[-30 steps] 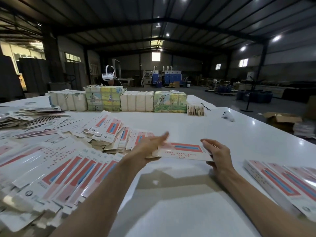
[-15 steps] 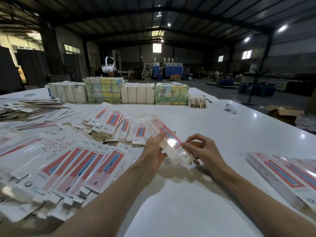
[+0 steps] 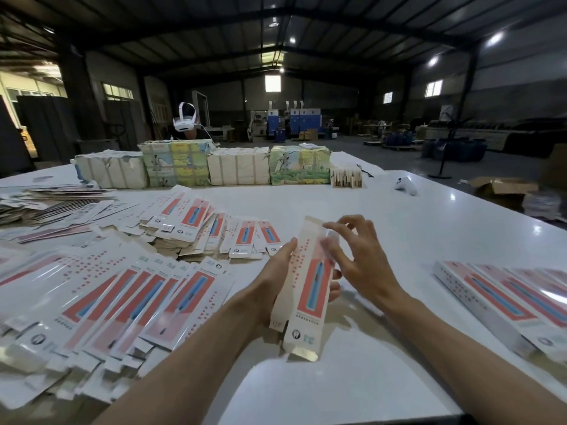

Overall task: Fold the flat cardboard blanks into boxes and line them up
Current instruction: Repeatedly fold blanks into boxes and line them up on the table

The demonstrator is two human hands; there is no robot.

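While it leans a little over the white table [image 3: 399,240], a long thin box [image 3: 313,286] is held up on end in the person's left hand [image 3: 276,283]. That hand wraps round the box from the left, with the thumb on the front and the fingers curled round the back, so their tips peek out on the box's right side. The box is white with a red and blue stripe. It is puffed open a bit, and the small flaps at its top and bottom ends stick out, not tucked in. The right hand [image 3: 359,259] is at the top right of the box with its fingers spread and bent. The fingertips meet the box's upper edge, but that spot is blurry, so it is hard to tell if they pinch the edge or only touch it. To the left of the box lies a big messy heap of flat blanks [image 3: 138,302], all with the same red and blue print. To the right of the box, well apart from it, finished boxes [image 3: 506,302] lie side by side in a row. Far behind the box stand wrapped bundles [image 3: 239,168] in a line, and behind those a person wears a white headset [image 3: 185,121]. Behind the box and to the right sits a small white controller [image 3: 406,185].
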